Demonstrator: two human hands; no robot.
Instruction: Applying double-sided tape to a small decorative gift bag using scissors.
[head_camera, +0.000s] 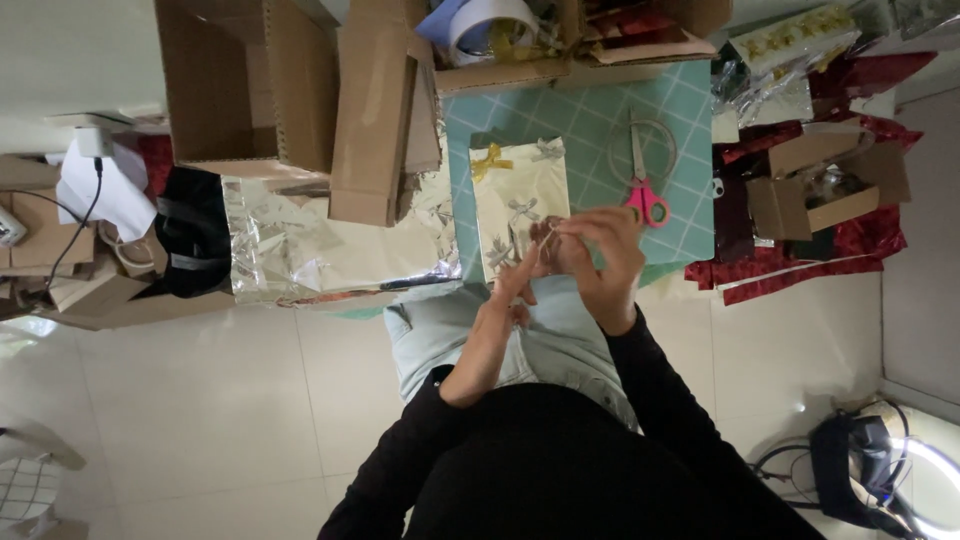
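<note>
A small box wrapped in pale cream paper with bow prints (518, 200) lies on a teal grid cutting mat (590, 120), a little gold bow (488, 160) on its far left corner. My left hand (522, 272) and my right hand (600, 255) meet just over the box's near edge. Both pinch something thin and small between the fingertips; I cannot tell what it is. Pink-handled scissors (641, 180) lie on the mat right beside my right hand.
Open cardboard boxes (300, 90) stand at the back left, with crumpled silver foil paper (330, 245) below them. Red foil sheets and a small brown box (810, 200) are at the right. A roll of tape (485, 25) sits in a box at the back. Cables and a ring light (880, 470) lie bottom right.
</note>
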